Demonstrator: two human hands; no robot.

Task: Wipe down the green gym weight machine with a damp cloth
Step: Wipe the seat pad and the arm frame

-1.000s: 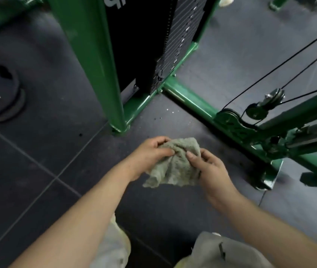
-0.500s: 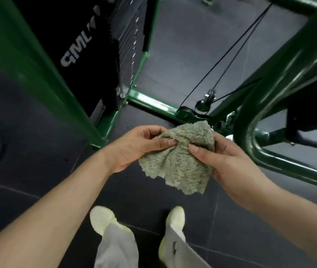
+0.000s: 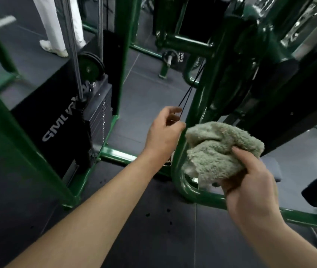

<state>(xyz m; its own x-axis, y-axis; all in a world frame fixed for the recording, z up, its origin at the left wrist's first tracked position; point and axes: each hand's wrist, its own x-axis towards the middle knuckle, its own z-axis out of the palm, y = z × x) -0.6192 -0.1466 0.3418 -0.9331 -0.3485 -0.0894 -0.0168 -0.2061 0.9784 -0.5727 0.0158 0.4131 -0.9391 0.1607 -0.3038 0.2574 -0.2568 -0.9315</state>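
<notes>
Weight stack (image 3: 95,120): far left, untouched.
Left hand (image 3: 163,132): loosely curled, gripping nothing, fingertips by the cables (image 3: 185,99); probably freed to steady.
Green frame tube (image 3: 192,113): just behind the cloth, likely next wiped.
Cloth (image 3: 219,151): bunched for wiping.
Right hand (image 3: 250,186): clutching cloth from below.

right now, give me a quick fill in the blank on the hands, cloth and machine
1. The cloth is held by the ____ hand.
2. The left hand holds ____.
3. The machine's frame is painted ____.
4. The plate on the far rack is marked ____ kg.

Missing words: right; nothing; green; 20
</notes>
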